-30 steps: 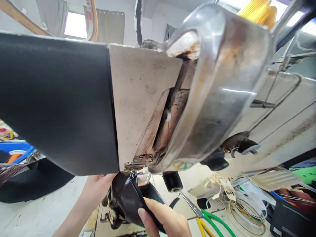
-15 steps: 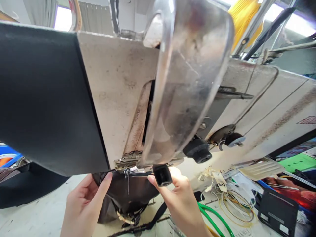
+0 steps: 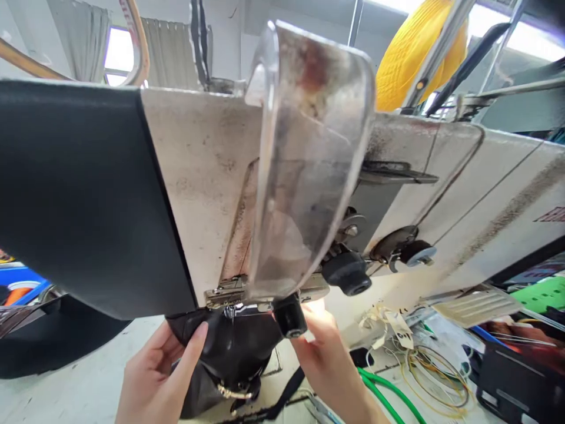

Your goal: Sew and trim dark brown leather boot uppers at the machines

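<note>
A dark brown leather piece (image 3: pixel 233 347) lies under the needle area of a sewing machine (image 3: pixel 200 159), with gold-coloured trim (image 3: pixel 233 391) showing on its lower part. My left hand (image 3: pixel 161 371) pinches its left edge, thumb on top and fingers underneath. On the other side, my right hand (image 3: pixel 326 356) is closed at the right edge, its fingertips partly hidden behind a black knob (image 3: pixel 289 316). A clear curved guard (image 3: pixel 311 176) hangs in front of the machine head and covers part of it.
Green-handled scissors (image 3: pixel 388 397) lie right of my right hand. Beyond them are coiled cords (image 3: pixel 435 383), a tag (image 3: pixel 399 330) and a black box (image 3: pixel 523 377). A dark panel (image 3: pixel 88 194) stands at the left, above black material (image 3: pixel 57 338). A yellow thread cone (image 3: pixel 415 59) sits above.
My right hand has shifted from the near part of the leather piece to its right edge. My left hand has come into view at the left edge. The leather has turned and the view has shifted.
</note>
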`<state>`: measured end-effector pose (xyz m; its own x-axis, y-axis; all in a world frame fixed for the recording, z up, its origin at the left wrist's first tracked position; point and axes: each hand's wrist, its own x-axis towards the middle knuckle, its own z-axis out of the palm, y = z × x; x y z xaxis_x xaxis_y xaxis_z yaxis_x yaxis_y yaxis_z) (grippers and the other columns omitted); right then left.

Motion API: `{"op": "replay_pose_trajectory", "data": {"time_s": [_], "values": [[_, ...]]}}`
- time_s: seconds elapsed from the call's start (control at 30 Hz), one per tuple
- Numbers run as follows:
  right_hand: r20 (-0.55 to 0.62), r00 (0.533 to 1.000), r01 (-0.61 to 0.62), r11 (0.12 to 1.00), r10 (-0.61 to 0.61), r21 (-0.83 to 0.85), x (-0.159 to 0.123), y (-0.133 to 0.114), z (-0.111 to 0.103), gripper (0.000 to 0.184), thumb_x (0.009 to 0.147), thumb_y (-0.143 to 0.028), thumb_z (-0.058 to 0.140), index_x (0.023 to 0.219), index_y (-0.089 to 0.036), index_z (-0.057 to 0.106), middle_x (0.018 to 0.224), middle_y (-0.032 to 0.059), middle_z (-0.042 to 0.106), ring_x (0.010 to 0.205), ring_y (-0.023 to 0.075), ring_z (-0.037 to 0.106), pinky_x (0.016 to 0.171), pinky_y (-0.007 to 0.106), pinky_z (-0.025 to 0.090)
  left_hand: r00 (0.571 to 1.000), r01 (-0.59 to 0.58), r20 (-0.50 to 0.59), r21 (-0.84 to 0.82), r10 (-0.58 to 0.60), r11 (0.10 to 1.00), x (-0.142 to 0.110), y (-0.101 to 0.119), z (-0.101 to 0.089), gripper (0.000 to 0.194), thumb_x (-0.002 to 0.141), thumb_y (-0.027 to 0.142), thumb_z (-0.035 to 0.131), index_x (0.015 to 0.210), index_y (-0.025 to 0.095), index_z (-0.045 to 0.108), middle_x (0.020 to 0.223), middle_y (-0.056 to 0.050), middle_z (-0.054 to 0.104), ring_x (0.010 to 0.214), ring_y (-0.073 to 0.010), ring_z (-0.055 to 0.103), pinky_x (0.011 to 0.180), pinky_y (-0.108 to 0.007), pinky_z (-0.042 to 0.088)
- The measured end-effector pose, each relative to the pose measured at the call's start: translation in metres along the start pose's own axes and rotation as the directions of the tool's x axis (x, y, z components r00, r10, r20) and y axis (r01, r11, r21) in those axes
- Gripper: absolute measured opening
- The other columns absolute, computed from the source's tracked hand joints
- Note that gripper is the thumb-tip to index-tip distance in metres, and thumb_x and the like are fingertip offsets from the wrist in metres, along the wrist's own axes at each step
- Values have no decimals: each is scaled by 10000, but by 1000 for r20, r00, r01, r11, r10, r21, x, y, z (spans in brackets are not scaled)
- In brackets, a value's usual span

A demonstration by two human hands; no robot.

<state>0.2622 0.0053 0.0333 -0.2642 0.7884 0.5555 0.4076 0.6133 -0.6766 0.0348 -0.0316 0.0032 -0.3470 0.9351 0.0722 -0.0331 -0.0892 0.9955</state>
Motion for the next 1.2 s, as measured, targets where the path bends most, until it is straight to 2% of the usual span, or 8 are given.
{"op": "replay_pose_trajectory", "data": {"time_s": [0.13, 0.37, 0.5, 0.87, 1.0, 1.07, 1.13, 1.2], "values": [[212, 969, 184, 941, -125, -285, 4, -11, -7, 570, 816, -15, 410, 1059, -377, 777, 1009, 8, 727, 913, 178, 648, 885, 333, 503, 998, 22, -66, -25, -24, 999, 1, 3, 2, 540, 657, 526, 860, 1039, 172, 719, 965, -63, 792, 990, -261, 742, 819, -221, 611], [252, 958, 248, 829, -135, -501, 7, -16, -1, 768, 649, 43, 372, 1148, -399, 754, 981, 44, 695, 913, 216, 620, 811, 345, 520, 997, 16, -79, -94, -24, 995, -3, 5, 8, 509, 690, 501, 849, 1065, 192, 697, 986, -45, 783, 1039, -242, 723, 851, -203, 591], [258, 958, 239, 846, -126, -477, 5, -6, 0, 831, 592, 26, 392, 1234, -393, 714, 960, 35, 700, 865, 211, 616, 772, 324, 518, 998, -21, -65, -50, 18, 999, 1, 5, 10, 424, 706, 504, 832, 945, 177, 707, 905, -45, 777, 929, -223, 739, 790, -201, 599], [250, 951, 282, 837, -180, -469, 8, -3, 0, 759, 650, -1, 369, 1210, -361, 734, 945, 33, 740, 841, 203, 668, 733, 299, 515, 992, -105, -74, 14, 106, 994, 6, 5, 13, 343, 721, 470, 814, 804, 176, 657, 720, 13, 678, 814, -171, 716, 734, -170, 580], [266, 937, 313, 885, -228, -344, 16, 5, -1, 691, 738, -25, 354, 1232, -338, 722, 866, 11, 750, 796, 190, 686, 715, 275, 520, 988, -138, -73, 34, 140, 990, 7, 7, 15, 328, 771, 477, 772, 790, 177, 641, 607, 34, 592, 848, -206, 732, 751, -205, 600], [227, 960, 235, 918, -167, -320, 18, 8, -5, 546, 831, -81, 370, 1153, -304, 750, 836, 24, 743, 763, 201, 676, 700, 291, 521, 987, -148, -59, 36, 150, 988, 8, 6, 15, 323, 797, 474, 758, 840, 179, 634, 677, 17, 648, 894, -209, 736, 791, -214, 603], [151, 987, 99, 942, -52, -322, 18, 5, -11, 360, 926, -200, 411, 944, -272, 763, 754, 42, 710, 680, 209, 637, 639, 310, 496, 977, -206, -48, 39, 208, 978, 8, 3, 10, 318, 868, 471, 695, 992, 187, 623, 930, -32, 730, 1012, -201, 718, 881, -228, 588], [191, 979, -19, 968, 68, -250, 12, -3, -11, 281, 947, -325, 486, 760, -259, 684, 640, 23, 632, 579, 185, 552, 561, 299, 428, 947, -302, -77, 119, 312, 946, 4, -2, 1, 306, 957, 435, 589, 1168, 214, 570, 1176, -66, 707, 1108, -188, 689, 929, -235, 575]]}}
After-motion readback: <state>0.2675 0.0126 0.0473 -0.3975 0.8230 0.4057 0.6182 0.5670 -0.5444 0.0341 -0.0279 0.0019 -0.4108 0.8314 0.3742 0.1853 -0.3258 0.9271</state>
